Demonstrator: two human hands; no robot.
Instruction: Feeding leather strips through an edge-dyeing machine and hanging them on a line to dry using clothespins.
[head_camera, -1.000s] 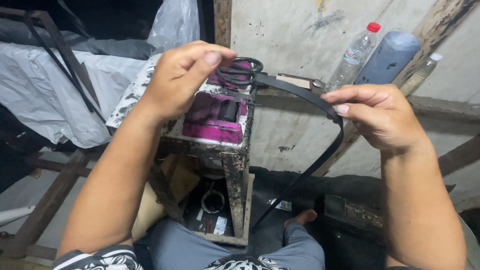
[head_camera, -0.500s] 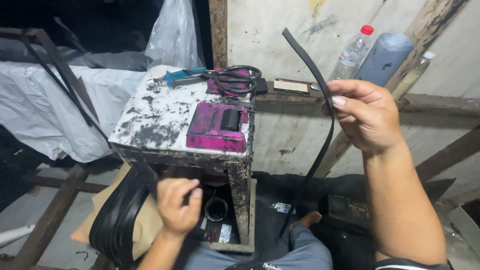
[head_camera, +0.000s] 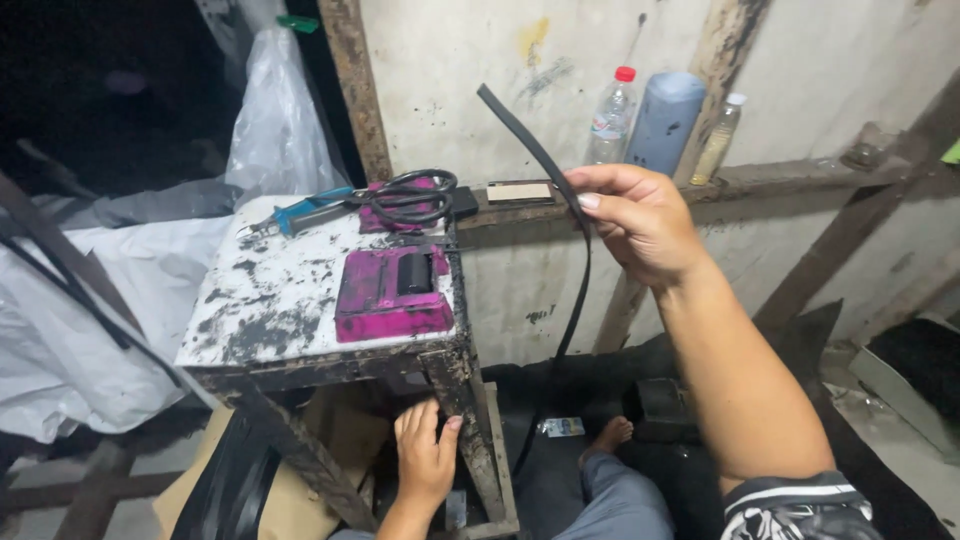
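Currently R hand (head_camera: 640, 225) is raised, fingers pinched on a black strip (head_camera: 560, 190) that arcs above it and hangs down beside the stained work table (head_camera: 290, 295), while L hand (head_camera: 425, 460) reaches under the table, fingers loosely spread, holding nothing visible.

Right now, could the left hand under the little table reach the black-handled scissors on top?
Probably not directly: the left hand is beneath the stained tabletop, which lies between it and the scissors.
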